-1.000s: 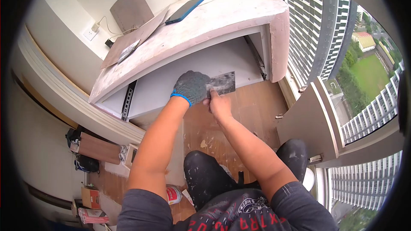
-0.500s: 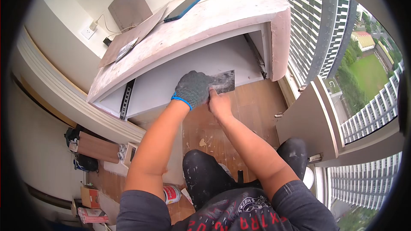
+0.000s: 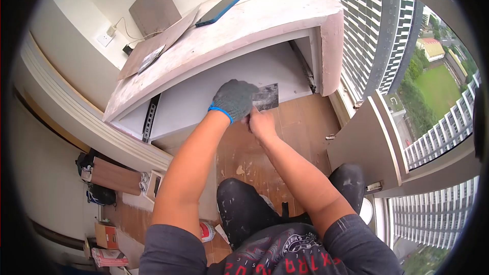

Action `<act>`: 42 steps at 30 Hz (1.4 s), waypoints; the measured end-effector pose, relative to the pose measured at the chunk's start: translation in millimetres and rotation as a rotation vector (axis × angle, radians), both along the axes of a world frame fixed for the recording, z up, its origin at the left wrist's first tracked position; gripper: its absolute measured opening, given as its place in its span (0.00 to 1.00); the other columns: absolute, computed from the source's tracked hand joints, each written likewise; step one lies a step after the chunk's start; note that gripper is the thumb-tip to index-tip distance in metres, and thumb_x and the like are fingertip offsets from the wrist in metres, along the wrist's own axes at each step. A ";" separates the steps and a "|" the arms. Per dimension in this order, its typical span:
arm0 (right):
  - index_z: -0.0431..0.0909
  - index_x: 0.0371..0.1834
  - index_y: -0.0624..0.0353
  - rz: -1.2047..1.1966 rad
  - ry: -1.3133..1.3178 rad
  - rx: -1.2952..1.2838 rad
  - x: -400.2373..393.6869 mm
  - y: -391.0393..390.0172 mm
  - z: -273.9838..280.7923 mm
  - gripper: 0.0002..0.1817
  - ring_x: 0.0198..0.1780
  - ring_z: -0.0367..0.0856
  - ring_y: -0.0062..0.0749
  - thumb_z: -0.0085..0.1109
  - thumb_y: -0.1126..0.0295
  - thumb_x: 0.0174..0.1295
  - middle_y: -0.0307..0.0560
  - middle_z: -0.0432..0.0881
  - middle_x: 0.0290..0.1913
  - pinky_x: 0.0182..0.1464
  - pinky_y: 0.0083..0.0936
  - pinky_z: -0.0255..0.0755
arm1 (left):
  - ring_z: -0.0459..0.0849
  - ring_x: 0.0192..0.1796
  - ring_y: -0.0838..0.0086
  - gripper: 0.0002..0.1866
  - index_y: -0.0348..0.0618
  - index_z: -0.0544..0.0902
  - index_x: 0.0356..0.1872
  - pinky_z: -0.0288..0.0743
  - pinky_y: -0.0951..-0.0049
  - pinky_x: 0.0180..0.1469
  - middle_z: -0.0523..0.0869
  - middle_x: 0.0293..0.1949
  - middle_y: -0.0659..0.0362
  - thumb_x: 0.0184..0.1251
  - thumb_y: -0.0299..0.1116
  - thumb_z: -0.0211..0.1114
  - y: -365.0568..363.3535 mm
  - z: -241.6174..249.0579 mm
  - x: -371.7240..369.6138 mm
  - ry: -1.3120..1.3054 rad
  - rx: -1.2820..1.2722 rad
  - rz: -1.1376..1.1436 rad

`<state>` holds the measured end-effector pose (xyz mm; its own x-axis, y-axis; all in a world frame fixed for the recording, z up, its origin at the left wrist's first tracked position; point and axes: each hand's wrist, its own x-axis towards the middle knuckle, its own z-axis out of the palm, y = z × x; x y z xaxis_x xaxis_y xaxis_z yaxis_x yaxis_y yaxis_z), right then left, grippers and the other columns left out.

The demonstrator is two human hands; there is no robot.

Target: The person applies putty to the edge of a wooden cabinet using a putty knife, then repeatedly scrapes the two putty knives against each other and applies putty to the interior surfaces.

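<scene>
My left hand [image 3: 234, 101], in a grey knit glove with a blue cuff, is curled over the left side of a broad putty knife [image 3: 267, 97]. The metal blade is rectangular, with whitish smears on its face. Just below, my bare right hand [image 3: 261, 124] is closed on the same putty knife near its lower left; the handle is hidden. Both hands are in front of the open drawer bay of a white, pinkish-edged desk [image 3: 254, 23].
A blue-cased phone [image 3: 219, 10] and thin brown boards [image 3: 153, 48] lie on the desktop. Drawer rails [image 3: 150, 118] line the bay's sides. A cabinet door [image 3: 364, 142] stands to the right by the window. A red-and-white can [image 3: 207, 231] sits on the wooden floor.
The gloved left hand has shifted slightly right and turned at the wrist. My right hand has barely moved, its thumb less visible over the blade's lower edge. The putty knife stays nearly in place.
</scene>
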<state>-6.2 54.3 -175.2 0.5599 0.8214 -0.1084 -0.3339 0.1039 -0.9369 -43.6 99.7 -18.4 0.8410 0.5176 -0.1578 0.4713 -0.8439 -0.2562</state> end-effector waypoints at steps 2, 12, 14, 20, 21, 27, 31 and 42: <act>0.82 0.17 0.64 -0.052 -0.159 -0.102 10.0 3.6 3.2 0.33 0.25 0.79 0.38 0.47 0.51 0.75 0.50 0.81 0.19 0.35 0.35 0.71 | 0.84 0.54 0.52 0.28 0.52 0.87 0.54 0.78 0.56 0.59 0.88 0.49 0.49 0.44 0.35 0.72 10.0 -18.9 0.4 -0.128 0.015 -0.081; 0.80 0.29 0.62 0.169 0.107 -0.061 6.3 -30.5 28.6 0.21 0.21 0.73 0.26 0.50 0.58 0.74 0.43 0.80 0.24 0.25 0.26 0.68 | 0.84 0.54 0.55 0.23 0.52 0.86 0.55 0.77 0.55 0.59 0.87 0.51 0.49 0.54 0.36 0.67 12.2 -19.7 14.3 0.001 0.067 -0.061; 0.79 0.35 0.63 0.202 0.186 -0.016 13.1 -35.5 25.7 0.19 0.23 0.74 0.24 0.49 0.59 0.76 0.43 0.82 0.27 0.27 0.24 0.69 | 0.84 0.55 0.55 0.21 0.51 0.86 0.54 0.76 0.55 0.59 0.88 0.51 0.50 0.59 0.37 0.64 16.5 -20.4 8.0 -0.032 0.089 -0.130; 0.78 0.38 0.64 0.062 0.115 0.018 32.7 -43.1 19.8 0.16 0.23 0.73 0.22 0.52 0.61 0.76 0.42 0.81 0.28 0.27 0.22 0.69 | 0.84 0.50 0.55 0.17 0.52 0.87 0.52 0.78 0.56 0.55 0.88 0.48 0.52 0.61 0.33 0.61 5.1 -3.1 -18.0 -0.217 0.070 -0.168; 0.78 0.38 0.64 0.061 0.115 0.023 34.5 -41.8 21.2 0.16 0.22 0.73 0.22 0.53 0.61 0.76 0.42 0.81 0.28 0.27 0.22 0.69 | 0.85 0.48 0.55 0.18 0.53 0.87 0.52 0.80 0.56 0.53 0.88 0.48 0.52 0.61 0.31 0.60 4.7 -2.2 -24.7 -0.206 0.083 -0.159; 0.79 0.33 0.63 0.045 -0.039 -0.002 40.3 -32.5 12.4 0.16 0.21 0.72 0.21 0.53 0.62 0.75 0.41 0.81 0.25 0.25 0.22 0.67 | 0.83 0.48 0.54 0.16 0.56 0.89 0.47 0.79 0.55 0.53 0.88 0.46 0.53 0.61 0.29 0.59 11.4 -25.0 -36.1 -0.182 0.089 -0.236; 0.80 0.29 0.62 0.009 0.000 0.006 33.5 -21.5 5.1 0.17 0.20 0.72 0.21 0.53 0.64 0.74 0.40 0.79 0.22 0.24 0.22 0.66 | 0.83 0.47 0.55 0.14 0.55 0.88 0.46 0.79 0.55 0.52 0.88 0.45 0.53 0.61 0.31 0.61 9.0 -22.2 -28.6 -0.203 0.072 -0.221; 0.78 0.27 0.61 -0.046 0.090 0.011 30.5 -20.0 11.4 0.15 0.17 0.68 0.20 0.53 0.65 0.72 0.40 0.79 0.22 0.19 0.23 0.60 | 0.85 0.45 0.52 0.14 0.53 0.89 0.43 0.80 0.54 0.51 0.89 0.41 0.51 0.57 0.43 0.69 1.4 -23.3 -20.7 -0.213 0.064 -0.232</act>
